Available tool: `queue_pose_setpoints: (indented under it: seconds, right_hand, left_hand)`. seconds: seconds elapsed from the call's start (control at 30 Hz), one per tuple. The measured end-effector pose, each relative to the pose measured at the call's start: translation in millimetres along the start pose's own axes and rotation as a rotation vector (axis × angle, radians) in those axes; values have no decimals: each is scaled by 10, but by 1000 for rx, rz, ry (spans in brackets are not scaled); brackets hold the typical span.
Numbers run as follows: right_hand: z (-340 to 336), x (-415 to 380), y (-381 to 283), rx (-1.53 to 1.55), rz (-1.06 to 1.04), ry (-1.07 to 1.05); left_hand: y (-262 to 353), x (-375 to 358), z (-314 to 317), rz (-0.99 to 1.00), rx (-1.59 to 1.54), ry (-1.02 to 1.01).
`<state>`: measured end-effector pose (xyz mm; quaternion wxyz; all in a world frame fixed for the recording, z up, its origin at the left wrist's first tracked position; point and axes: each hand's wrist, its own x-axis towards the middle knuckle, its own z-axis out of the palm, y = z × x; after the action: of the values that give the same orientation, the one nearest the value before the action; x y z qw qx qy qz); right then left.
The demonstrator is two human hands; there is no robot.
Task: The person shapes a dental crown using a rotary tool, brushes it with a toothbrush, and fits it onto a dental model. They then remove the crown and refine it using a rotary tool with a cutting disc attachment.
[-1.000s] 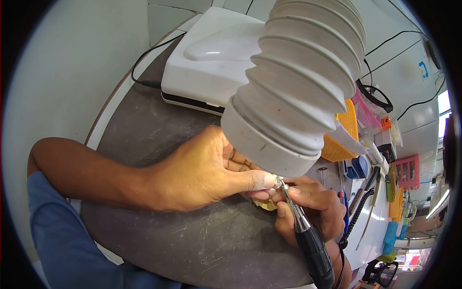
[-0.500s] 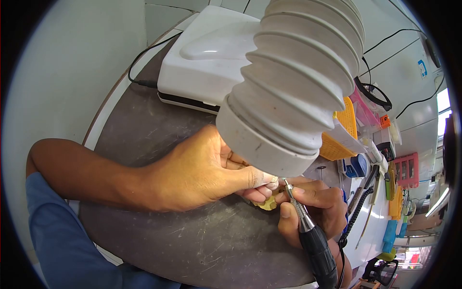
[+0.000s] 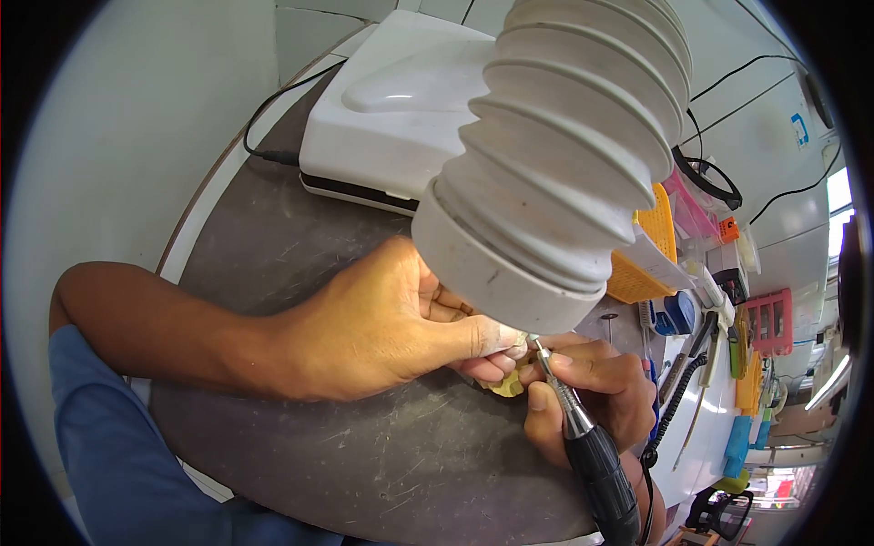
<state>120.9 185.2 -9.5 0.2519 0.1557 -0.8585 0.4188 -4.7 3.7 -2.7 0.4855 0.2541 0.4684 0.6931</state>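
My left hand (image 3: pixel 401 328) is closed, thumb and fingers pinching a small whitish, tooth-like piece (image 3: pixel 522 346) under the hose mouth. In my right hand (image 3: pixel 605 382) is a rotary handpiece (image 3: pixel 583 428) with a black body and a metal nose, gripped like a pen. Its thin tip points up and left, right at the small piece. A pale yellow lump (image 3: pixel 506 385), partly covered by fingers, shows just below my left fingertips. The ribbed white suction hose (image 3: pixel 555 164) hangs over both hands and hides some of the left fingers.
A white machine (image 3: pixel 391 109) with a black cable stands at the back of the scratched grey tabletop (image 3: pixel 364 464). Yellow baskets (image 3: pixel 637 276), a blue brush (image 3: pixel 675 312), a pink basket (image 3: pixel 770 322) and a coiled black cord (image 3: pixel 678 400) crowd the right side.
The handpiece tip has shifted slightly left and down, closer against the small whitish piece. My left hand holds nearly the same place.
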Motion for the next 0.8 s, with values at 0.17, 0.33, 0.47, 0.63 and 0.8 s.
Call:
queue_pose_setpoints:
  seconds: [0.17, 0.33, 0.47, 0.63, 0.8]
  right_hand:
    - [-10, -20, 10, 42, 1, 16]
    - [-37, -12, -35, 11, 7, -56]
    - [-55, -2, -62, -37, 34, -128]
    - [-48, -15, -38, -26, 21, -117]
    - [-52, -16, -25, -26, 12, -117]
  left_hand:
    - [4, 3, -12, 8, 43, -19]
    - [-16, 10, -5, 22, 22, -8]
    - [-12, 7, -3, 11, 28, -5]
    - [-6, 0, -3, 2, 15, -6]
    - [-15, 5, 1, 12, 11, -9]
